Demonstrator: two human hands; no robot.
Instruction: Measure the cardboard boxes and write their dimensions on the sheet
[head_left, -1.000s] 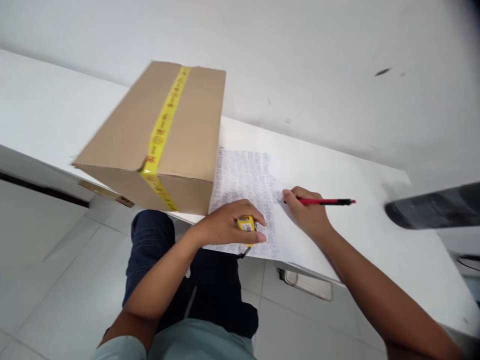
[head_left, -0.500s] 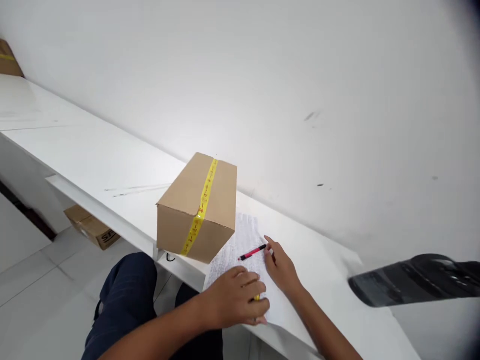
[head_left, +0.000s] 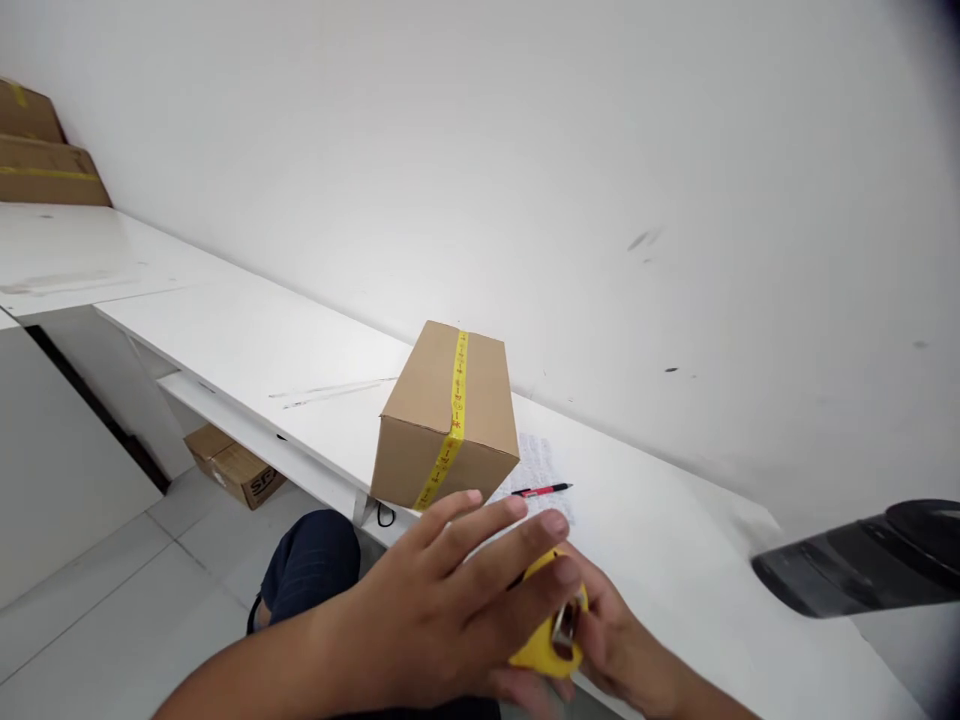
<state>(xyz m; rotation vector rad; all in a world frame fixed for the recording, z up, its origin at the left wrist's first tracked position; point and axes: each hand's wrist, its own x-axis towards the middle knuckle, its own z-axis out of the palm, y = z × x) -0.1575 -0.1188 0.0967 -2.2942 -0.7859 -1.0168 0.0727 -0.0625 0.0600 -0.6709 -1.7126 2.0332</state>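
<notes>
A yellow tape measure with a metal clip is between my two hands, low in the view. My left hand has its index finger over the tape measure and its thumb below it, while the other fingers are spread. On the other side, my right hand grips the tape measure, with part of its fingers hidden. Just beyond the hands lies a red and black pen on a sheet of paper covered with writing. A taped cardboard box stands left of the paper and partly covers it.
The white table runs along a white wall. A dark, elongated object juts in at the right. More cardboard boxes stand at the far left, and an open-shelf carton is on the floor below.
The tape measure came up toward me, and my right hand left the pen and took hold of it. My left fingers have straightened. The view has shifted, so the box appears farther right.
</notes>
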